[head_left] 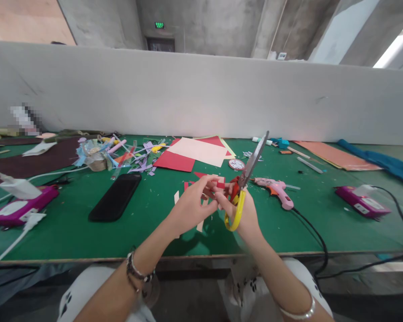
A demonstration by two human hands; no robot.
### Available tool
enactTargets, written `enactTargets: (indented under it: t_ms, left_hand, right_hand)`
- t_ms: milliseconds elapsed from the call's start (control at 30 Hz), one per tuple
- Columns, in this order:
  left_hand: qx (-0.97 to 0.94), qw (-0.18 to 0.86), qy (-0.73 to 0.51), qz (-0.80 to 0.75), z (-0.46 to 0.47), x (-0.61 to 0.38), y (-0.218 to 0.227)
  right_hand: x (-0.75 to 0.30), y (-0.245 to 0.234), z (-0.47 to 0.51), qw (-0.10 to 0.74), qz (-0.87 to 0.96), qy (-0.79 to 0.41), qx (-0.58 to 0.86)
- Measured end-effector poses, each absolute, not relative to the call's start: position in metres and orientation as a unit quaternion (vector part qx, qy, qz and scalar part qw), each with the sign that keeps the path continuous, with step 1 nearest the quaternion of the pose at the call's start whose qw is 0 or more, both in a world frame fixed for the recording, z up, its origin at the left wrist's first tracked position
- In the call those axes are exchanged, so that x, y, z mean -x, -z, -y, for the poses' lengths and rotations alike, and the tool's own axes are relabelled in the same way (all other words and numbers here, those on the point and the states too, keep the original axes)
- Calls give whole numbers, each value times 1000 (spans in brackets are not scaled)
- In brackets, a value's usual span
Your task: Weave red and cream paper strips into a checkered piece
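My right hand (243,213) grips scissors (246,172) with a yellow and red handle, blades pointing up and away. My left hand (193,203) pinches a small piece of red paper (218,182) between its fingertips, close against the right hand. Both hands hover above the green table (154,232) near its front edge. Small red and cream paper scraps (176,197) lie on the mat under the hands.
A black phone (116,197) lies left of my hands. Red and cream sheets (196,153) sit behind. A pink glue gun (277,188) with a black cord lies to the right. Purple power strips (20,208) (362,201) flank both sides. Colourful scraps (121,154) pile at the back left.
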State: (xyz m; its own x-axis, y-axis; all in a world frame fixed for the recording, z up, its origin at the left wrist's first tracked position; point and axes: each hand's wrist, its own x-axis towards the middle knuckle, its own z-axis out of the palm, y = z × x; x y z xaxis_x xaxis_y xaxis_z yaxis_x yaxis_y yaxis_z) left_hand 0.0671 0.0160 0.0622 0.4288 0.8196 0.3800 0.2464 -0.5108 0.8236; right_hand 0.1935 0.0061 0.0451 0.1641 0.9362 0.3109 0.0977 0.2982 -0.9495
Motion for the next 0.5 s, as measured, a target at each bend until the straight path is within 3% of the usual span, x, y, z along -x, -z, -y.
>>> enactTargets:
  t_ms: [133, 333, 400, 500]
  left_hand:
    - [-796, 322, -362, -363, -15, -60, -69]
    - [-811, 99, -380, -435, -18, -43, -82]
    - [-815, 153, -348, -438, -20, -38, -84]
    - [-796, 339, -258, -431, -24, -34, -85]
  right_hand:
    - [-200, -46, -9, 585, 546, -356, 482]
    - [-211, -46, -11, 544, 575, -421, 443]
    - [-211, -48, -9, 515, 602, -435, 428]
    - [-209, -51, -8, 499, 628, -426, 418]
